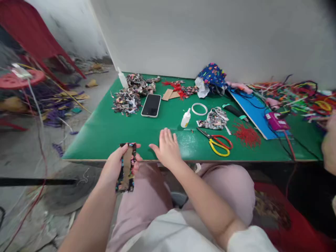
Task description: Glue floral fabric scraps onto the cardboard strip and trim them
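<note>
Top (168,232): plain wht/off-wht, looks loose, soft folds across the front w/ greyish shading in the creases. R sleeve (249,239): short, same wht, wide opening, ends approx. just above the elbow; L sleeve out of frame. Trousers (228,182): pale dusty pink, bit mauve in shade, plain, smooth over the R knee, more creased nr the lap. L forearm (97,206) & R forearm (202,192) bare, tapering twd the wrists. Stitching too blurry to make out.

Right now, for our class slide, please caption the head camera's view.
Left hand holding a cloth-bordered brown strip, right hand palm-down at a green table near scissors and a small bottle.
</note>
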`<state>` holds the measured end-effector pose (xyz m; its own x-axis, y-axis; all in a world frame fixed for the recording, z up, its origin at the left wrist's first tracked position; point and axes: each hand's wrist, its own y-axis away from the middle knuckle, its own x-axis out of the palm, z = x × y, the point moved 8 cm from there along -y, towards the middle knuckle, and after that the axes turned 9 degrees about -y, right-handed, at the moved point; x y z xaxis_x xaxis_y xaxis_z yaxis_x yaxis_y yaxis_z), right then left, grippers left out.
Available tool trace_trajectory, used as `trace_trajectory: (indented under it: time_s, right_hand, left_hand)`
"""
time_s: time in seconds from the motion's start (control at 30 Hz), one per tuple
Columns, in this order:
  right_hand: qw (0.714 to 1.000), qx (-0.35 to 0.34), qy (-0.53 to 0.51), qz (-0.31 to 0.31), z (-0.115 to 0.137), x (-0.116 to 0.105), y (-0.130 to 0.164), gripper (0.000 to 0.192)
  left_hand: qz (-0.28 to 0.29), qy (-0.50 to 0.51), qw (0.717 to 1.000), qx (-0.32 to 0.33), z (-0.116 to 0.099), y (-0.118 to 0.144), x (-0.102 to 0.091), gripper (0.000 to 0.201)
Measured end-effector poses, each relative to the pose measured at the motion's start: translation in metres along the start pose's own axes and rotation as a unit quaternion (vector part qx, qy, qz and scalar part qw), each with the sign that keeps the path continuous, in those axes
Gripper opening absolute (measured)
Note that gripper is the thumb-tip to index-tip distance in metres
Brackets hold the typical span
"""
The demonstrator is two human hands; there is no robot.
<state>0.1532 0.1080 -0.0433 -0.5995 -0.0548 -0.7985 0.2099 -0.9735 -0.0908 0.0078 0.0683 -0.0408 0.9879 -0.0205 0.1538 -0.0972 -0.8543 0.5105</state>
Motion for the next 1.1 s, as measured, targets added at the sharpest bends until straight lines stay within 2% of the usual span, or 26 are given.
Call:
trace_trajectory:
  time_s: [0.1, 0.17, 0.23, 0.27, 0.33, 0.4, 0.47, 0.63, 0.83, 1.0, 1.1]
  right_hand:
    - [0.997, -0.057, -0.043, -0.005, 0.012, -0.016, -0.015, 0.062]
    - [0.993, -0.03, -0.055, -0.104, -0.008, -0.045, -0.012, 0.046]
    - [0.983, 0.044, -0.03, -0.174, -0.045, -0.071, 0.001, 0.042]
    - [0.982, 0.077, -0.004, -0.174, -0.062, -0.077, 0.007, 0.044]
    - [0.983, 0.093, 0.017, -0.16, -0.083, -0.082, 0.015, 0.049]
    - [0.988, 0.084, 0.029, -0.13, -0.083, -0.074, 0.018, 0.051]
    - [0.993, 0.063, 0.033, -0.099, -0.067, -0.057, 0.017, 0.052]
    - [0.999, -0.012, 0.036, -0.013, 0.0, 0.0, -0.003, 0.061]
    - [0.985, -0.158, 0.068, 0.027, 0.057, 0.048, -0.06, 0.063]
    - [0.971, -0.225, 0.067, 0.036, 0.096, 0.077, -0.118, 0.058]
    - [0.958, -0.278, 0.065, 0.034, 0.114, 0.075, -0.127, 0.049]
  left_hand:
    - [-0.008, 0.002, 1.0, 0.018, -0.005, 0.006, -0.006, 0.046]
    - [-0.022, 0.01, 0.999, 0.026, -0.007, 0.012, -0.012, 0.037]
    - [-0.035, 0.019, 0.999, 0.024, -0.008, 0.018, -0.019, 0.03]
    - [-0.043, 0.026, 0.998, 0.025, -0.008, 0.02, -0.021, 0.027]
    - [-0.042, 0.037, 0.998, 0.017, -0.004, 0.022, -0.022, 0.028]
    - [-0.031, 0.051, 0.998, 0.01, -0.001, 0.021, -0.018, 0.031]
    - [-0.016, 0.067, 0.998, 0.007, 0.002, 0.019, -0.012, 0.035]
    - [-0.022, 0.087, 0.996, 0.016, 0.001, 0.023, -0.006, 0.039]
    - [-0.042, 0.086, 0.995, -0.001, 0.01, 0.026, -0.027, 0.041]
    - [-0.028, 0.05, 0.998, 0.009, 0.004, 0.01, -0.032, 0.049]
    - [-0.017, 0.003, 1.0, 0.019, -0.015, 0.005, -0.024, 0.045]
